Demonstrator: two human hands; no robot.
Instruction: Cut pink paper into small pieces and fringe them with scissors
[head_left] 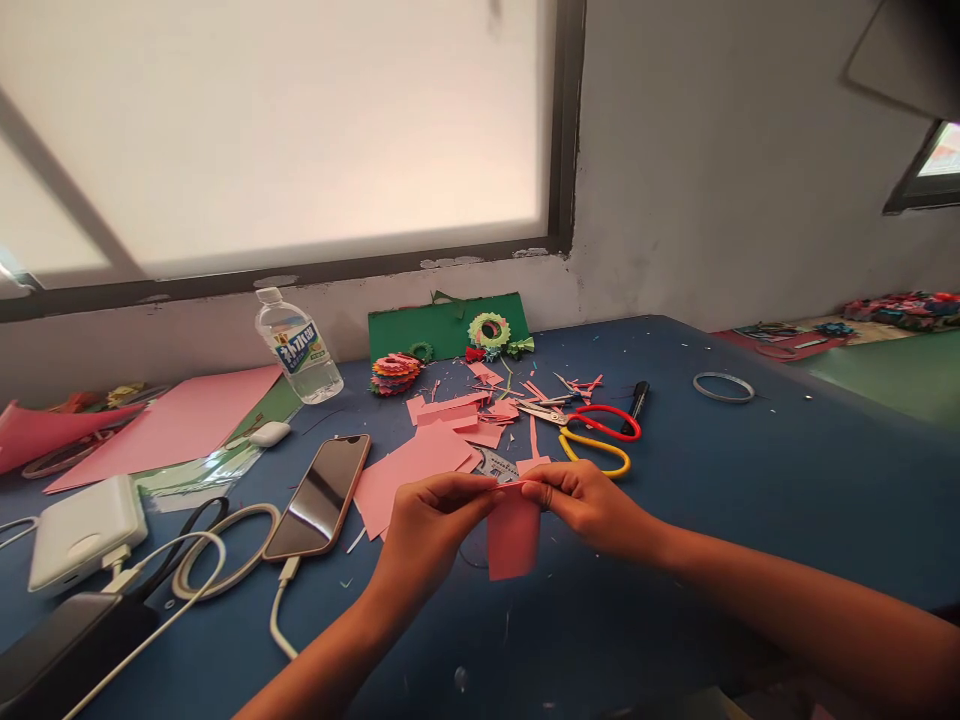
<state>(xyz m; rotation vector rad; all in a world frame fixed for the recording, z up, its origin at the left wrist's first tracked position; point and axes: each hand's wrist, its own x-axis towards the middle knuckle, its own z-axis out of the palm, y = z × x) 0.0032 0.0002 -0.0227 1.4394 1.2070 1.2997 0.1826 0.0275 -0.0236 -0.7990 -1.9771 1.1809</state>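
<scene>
Fingers (461,484) of left hand (424,525) and right hand (596,508) pinch the top edge of one pink paper piece (513,540), above counter (712,480). Some cutting looks done, top edge maybe folded; lower part flat, seemingly unworked. One scissors (598,442), one bottle (298,350), one phone (319,497); pink scraps (450,410) uncountable.

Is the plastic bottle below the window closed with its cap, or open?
Closed: the plastic bottle has a white cap covering its mouth.
</scene>
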